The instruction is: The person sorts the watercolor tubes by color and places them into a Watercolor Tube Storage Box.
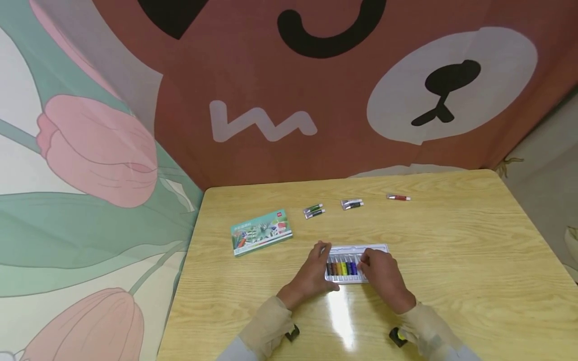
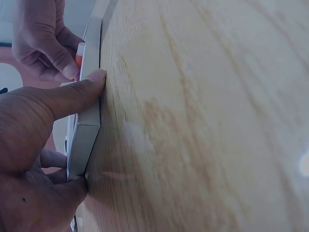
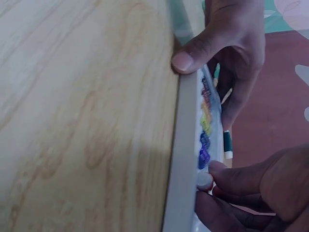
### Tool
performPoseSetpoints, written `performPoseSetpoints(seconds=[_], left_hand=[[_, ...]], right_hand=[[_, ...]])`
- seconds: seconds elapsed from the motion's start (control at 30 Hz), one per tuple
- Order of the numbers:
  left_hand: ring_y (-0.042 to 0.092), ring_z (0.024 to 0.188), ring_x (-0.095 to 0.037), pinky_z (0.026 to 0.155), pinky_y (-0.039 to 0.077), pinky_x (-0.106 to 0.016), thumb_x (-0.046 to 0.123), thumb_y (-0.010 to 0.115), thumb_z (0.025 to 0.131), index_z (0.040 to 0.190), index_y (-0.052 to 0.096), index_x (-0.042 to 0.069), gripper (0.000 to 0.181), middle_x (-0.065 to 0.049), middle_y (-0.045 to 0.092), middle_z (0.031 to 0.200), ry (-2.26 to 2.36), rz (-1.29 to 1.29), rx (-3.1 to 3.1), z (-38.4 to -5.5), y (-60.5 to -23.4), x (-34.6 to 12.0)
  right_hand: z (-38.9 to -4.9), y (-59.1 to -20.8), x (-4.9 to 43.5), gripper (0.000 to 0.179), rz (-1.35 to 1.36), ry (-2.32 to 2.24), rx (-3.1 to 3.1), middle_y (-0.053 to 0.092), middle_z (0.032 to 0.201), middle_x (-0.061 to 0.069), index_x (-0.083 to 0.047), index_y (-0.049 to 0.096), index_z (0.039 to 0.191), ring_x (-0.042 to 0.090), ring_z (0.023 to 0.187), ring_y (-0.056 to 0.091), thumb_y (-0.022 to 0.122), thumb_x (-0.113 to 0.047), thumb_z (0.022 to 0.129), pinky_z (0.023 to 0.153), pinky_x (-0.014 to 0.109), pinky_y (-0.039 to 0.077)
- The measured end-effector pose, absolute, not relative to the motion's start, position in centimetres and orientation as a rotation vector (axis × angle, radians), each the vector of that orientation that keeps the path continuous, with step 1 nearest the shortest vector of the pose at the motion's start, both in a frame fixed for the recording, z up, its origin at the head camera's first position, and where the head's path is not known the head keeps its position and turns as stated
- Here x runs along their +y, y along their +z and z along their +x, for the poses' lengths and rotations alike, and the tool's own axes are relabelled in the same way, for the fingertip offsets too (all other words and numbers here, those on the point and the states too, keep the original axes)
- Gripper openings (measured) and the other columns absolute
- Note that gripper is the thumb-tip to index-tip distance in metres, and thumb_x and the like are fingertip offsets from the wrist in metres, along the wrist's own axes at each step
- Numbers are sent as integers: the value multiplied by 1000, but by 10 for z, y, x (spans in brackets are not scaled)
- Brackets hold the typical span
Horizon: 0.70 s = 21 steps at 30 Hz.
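Observation:
A white plastic tray (image 1: 358, 248) lies on the table with a row of paint tubes (image 1: 341, 268) in brown, yellow, blue and purple. At its left end my left hand (image 1: 311, 273) grips the tray, thumb against the front wall and fingers at the back. Over the right part of the tray, my right hand (image 1: 384, 273) pinches a small orange-red paint tube (image 2: 78, 62) with a white cap (image 3: 204, 181). That tube's body is mostly hidden by the fingers. It is close beside the purple tube (image 3: 203, 158).
A green illustrated box (image 1: 262, 233) lies left of the tray. Behind the tray are a green tube (image 1: 313, 208), a dark tube (image 1: 315, 214), another pair of tubes (image 1: 352, 204) and a red tube (image 1: 399, 197). A printed cloth (image 1: 253, 160) hangs along the table's back edge.

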<state>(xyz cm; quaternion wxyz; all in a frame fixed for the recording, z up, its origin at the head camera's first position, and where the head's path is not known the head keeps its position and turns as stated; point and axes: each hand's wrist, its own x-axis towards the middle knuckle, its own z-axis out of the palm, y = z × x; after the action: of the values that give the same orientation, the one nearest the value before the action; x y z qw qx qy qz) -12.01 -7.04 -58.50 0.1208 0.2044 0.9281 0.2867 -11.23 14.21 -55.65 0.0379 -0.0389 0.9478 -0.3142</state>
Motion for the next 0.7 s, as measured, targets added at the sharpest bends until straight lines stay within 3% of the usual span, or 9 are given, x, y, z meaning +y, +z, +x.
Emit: performPoseSetpoints(seconds=[0.4,0.7], left_hand=[[38,148,-28,116,44,-33,28,95,71,161,25,1,117,-12,32,160,833,609,2711,-121,-586,-70],[38,148,-27,117,44,-34,27,95,72,162,24,1,117,-12,31,161,857,588,2687,-120,-584,-72]], right_hand=[[-112,-554,130,18,-135,-930,2918,65,69,4,-7,64,77,16,64,56,79,-7,85,57,32,46],[-110,-552,130,7,-210,-903,2934,71,73,5,-3,75,78,19,71,66,75,0,84,63,37,55]])
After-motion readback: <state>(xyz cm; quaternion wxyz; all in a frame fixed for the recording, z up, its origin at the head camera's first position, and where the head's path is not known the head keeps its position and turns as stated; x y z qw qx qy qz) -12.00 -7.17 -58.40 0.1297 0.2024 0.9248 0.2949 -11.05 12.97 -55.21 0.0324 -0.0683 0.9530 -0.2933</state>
